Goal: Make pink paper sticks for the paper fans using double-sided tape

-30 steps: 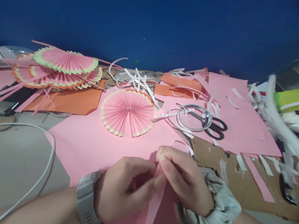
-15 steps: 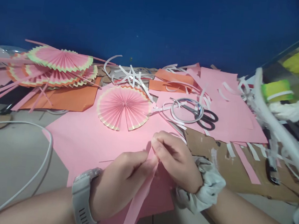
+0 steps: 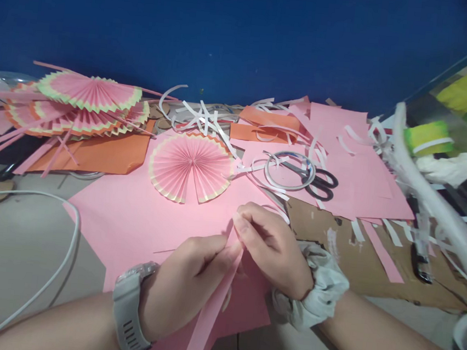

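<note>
A long pink paper strip (image 3: 211,310) runs from my fingertips down to the bottom edge of the view. My left hand (image 3: 197,273) pinches it between thumb and fingers. Touching it at the upper end, my right hand (image 3: 274,245) grips the strip's tip with thumb and forefinger. Both hands are over a large pink sheet (image 3: 130,214). Just beyond them lies a round pleated pink paper fan (image 3: 191,165) with a pale yellow rim and a gap at its near side. A small pale curl shows beneath the strip.
Stacked pleated fans (image 3: 92,95) lie at the left on orange paper (image 3: 112,152). Black-handled scissors (image 3: 324,185) and a tape roll (image 3: 288,186) are right of the round fan. Cardboard (image 3: 315,227), white scraps and a white cable (image 3: 74,237) lie around.
The view has shifted slightly, moving the scene a little left. The pale curl beneath the strip now shows. Both hands keep their hold on the strip.
</note>
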Motion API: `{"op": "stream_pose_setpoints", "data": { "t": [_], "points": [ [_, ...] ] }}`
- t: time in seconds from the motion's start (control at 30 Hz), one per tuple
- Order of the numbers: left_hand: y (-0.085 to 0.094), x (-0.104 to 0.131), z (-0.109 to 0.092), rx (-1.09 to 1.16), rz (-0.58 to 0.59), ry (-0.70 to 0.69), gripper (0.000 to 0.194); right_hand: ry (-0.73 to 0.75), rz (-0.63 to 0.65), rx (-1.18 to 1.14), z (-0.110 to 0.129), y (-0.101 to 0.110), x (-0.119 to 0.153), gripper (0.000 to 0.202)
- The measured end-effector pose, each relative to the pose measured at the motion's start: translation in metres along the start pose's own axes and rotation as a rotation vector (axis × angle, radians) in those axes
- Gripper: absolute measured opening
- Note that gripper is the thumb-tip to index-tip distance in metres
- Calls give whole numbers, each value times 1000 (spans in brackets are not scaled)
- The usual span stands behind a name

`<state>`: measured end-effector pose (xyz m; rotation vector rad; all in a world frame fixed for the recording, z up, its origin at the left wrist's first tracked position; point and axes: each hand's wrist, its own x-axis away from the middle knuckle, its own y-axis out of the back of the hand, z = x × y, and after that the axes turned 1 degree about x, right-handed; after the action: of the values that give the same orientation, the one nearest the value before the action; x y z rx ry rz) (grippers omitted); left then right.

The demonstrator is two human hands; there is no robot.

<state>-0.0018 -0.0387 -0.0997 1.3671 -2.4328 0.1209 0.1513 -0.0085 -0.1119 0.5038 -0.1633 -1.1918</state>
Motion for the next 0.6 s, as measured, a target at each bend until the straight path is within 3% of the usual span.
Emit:
{"op": "stream_pose_setpoints", "data": {
  "t": [0.27,0.37,0.53,0.6],
  "points": [
    [0,3,1,17,-13,-29,40,-42,70,-157,2,5,0,32],
    [0,2,2,59,-37,-35,40,-52,63,-78,3,5,0,30],
    [1,4,5,99,28,-42,34,-2,39,54,4,2,1,26],
    [2,6,5,50,-25,-115,29,60,55,31,3,2,2,26]
  ]
}}
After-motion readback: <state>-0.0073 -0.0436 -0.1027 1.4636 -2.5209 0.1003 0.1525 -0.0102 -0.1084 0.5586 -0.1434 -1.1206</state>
